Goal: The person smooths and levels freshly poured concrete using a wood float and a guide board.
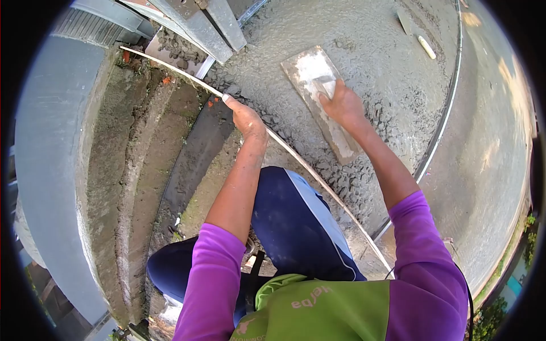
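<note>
My right hand (346, 108) is closed around the handle of a long rectangular float (340, 142), which rests flat on wet grey concrete (392, 113). White smears and grey mortar cover the float's face. My left hand (247, 119) grips a long, thin, pale strip (310, 166), with the thumb along its upper side. The strip runs from the upper left, past my knee, to the lower right, following the rough edge of the concrete. Most of my left fingers are hidden beneath the hand.
A trowel (404, 21) with a white handle (426, 47) lies on the concrete at the upper right. Grey metal posts (196, 25) stand at the top. A formwork edge (449, 102) borders the slab on the right; a grey wall (51, 148) rises left.
</note>
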The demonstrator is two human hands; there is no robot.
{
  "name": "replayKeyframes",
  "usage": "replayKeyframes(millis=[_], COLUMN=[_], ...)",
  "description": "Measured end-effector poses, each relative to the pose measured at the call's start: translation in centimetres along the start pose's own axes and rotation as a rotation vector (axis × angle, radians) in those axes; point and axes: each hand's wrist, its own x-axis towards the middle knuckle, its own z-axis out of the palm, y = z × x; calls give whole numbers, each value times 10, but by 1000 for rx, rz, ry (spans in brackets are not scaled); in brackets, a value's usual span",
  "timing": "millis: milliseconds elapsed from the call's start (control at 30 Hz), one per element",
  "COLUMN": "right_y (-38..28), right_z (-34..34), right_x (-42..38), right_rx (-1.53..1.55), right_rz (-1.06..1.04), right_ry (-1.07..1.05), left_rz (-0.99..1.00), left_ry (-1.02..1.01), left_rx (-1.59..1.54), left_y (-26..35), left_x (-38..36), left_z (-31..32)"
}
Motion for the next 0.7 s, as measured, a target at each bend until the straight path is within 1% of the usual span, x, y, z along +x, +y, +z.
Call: replayKeyframes(millis=[100,133,200,233,267,300,333,367,433,467,500,567,633,700], right_y=[2,-3,0,5,15,35,53,56,46,53,63,53,65,68], right_z=[-6,-9,-17,-26,-36,-37,-39,-39,-39,-36,-28,-35,-16,-12], right_x=[4,20,15,15,15,21,36,62,115,120,109,115,78,74], right_rx=[34,31,75,87,141,106,76,51,26,11,2,-5,-9,5], right_rz=[-14,-15,-11,-9,46,67,84,85,27,19,37,18,26,-21], right_ry=[-9,0,100,146,141,135,134,143,147,140,126,158,149,159], left_rz=[-27,-52,2,19,12,12,18,39,14,-11,-26,0,-5,0], left_ry=[3,-16,-11,-8,-11,-17,-23,-25,-45,-62,-57,-57,-4,32], left_rx=[-5,8,4,-2,13,20,24,16,0,10,14,-39,13,56], left_y=[1,3,2,3,0,-6,-10,-7,5,4,-7,-1,-7,-5], left_x=[-2,-6,0,0,1,2,4,12,5,-5,-8,0,3,8], left_z=[1,-2,-3,0,-1,-3,-4,-2,-1,-2,-7,-1,-3,2])
